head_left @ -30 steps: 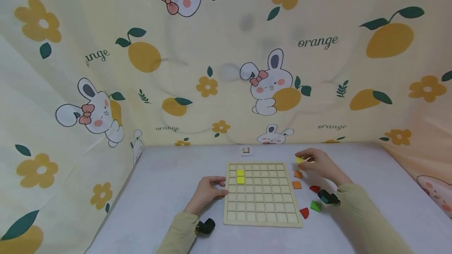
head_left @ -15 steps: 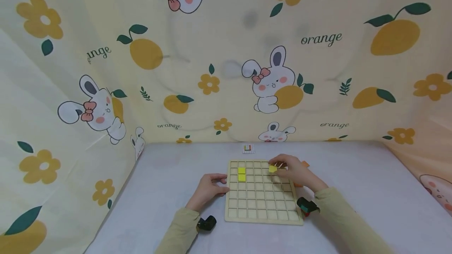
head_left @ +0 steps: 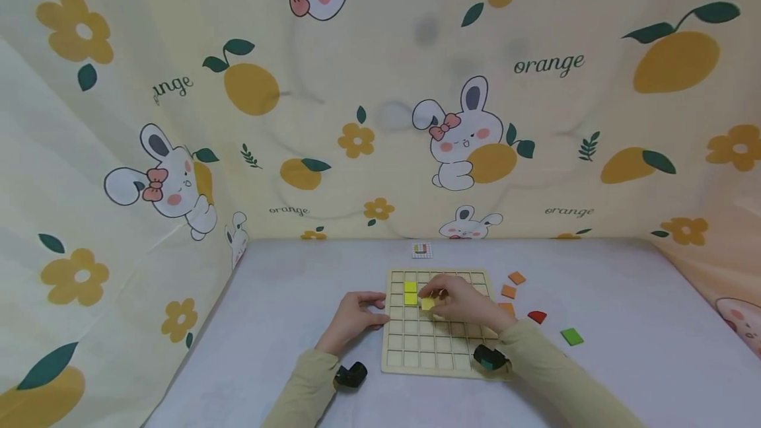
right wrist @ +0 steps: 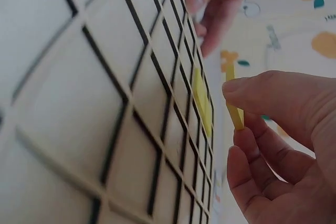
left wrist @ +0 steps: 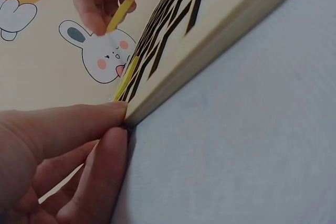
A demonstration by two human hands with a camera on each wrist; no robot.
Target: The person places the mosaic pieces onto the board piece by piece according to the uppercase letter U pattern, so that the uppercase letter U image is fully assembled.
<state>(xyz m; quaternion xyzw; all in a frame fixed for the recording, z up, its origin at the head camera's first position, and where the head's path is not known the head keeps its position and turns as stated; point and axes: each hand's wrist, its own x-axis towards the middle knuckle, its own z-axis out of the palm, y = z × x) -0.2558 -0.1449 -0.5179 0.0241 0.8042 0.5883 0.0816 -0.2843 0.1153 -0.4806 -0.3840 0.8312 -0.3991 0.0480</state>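
Observation:
Between thumb and fingers, my right hand [head_left: 470, 302] pinches a yellow square tile [right wrist: 235, 111]. It holds this tile above the wooden grid board [head_left: 398, 354], just right of two yellow tiles [head_left: 410, 287] lying in grid cells one behind the other. Seen from the left wrist, the held tile [left wrist: 119, 15] is tilted and apart from the board. My left hand [head_left: 347, 322] touches the board's left edge with its thumb and fingertips, its fingers fairly straight.
Several loose pieces lie right of the board: orange tiles [head_left: 516, 277], a red rounded piece [head_left: 537, 316] and a green tile [head_left: 572, 336]. Behind the board is a small card with a coloured grid pattern [head_left: 422, 251]. A printed cloth [head_left: 333, 216] hangs behind the table.
My right hand has carried the yellow tile leftward from beyond the board's right side to near the two yellow tiles. My left hand stays at the board's edge.

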